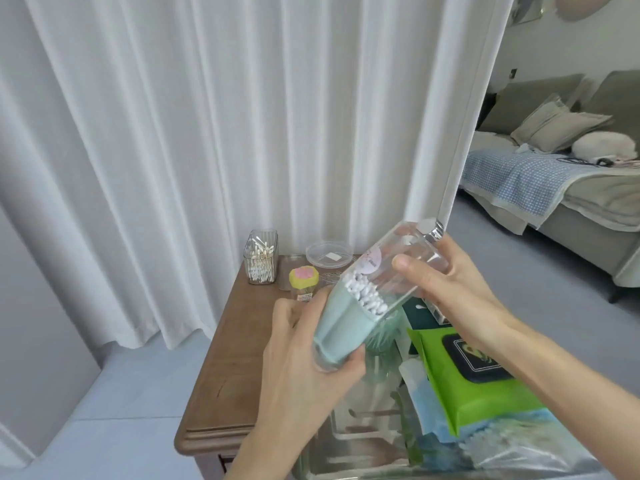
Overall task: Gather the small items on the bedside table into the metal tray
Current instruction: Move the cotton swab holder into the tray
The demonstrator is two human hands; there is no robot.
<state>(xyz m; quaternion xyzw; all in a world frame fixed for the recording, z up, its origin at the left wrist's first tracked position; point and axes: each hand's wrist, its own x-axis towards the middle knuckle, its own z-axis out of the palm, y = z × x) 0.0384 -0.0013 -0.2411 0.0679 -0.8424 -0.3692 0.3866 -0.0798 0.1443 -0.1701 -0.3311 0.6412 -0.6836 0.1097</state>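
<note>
I hold a clear plastic box of cotton swabs tilted above the table, its white tips and pale blue stems showing through. My left hand grips its lower end and my right hand grips its upper end. Below it, at the front right, lies the shiny metal tray. In the tray are a green wet-wipes pack and blue and clear plastic packets.
On the wooden bedside table stand a clear holder of cotton swabs, a small jar with a yellow and pink lid and a round clear lid. White curtains hang behind. A bed is at the right.
</note>
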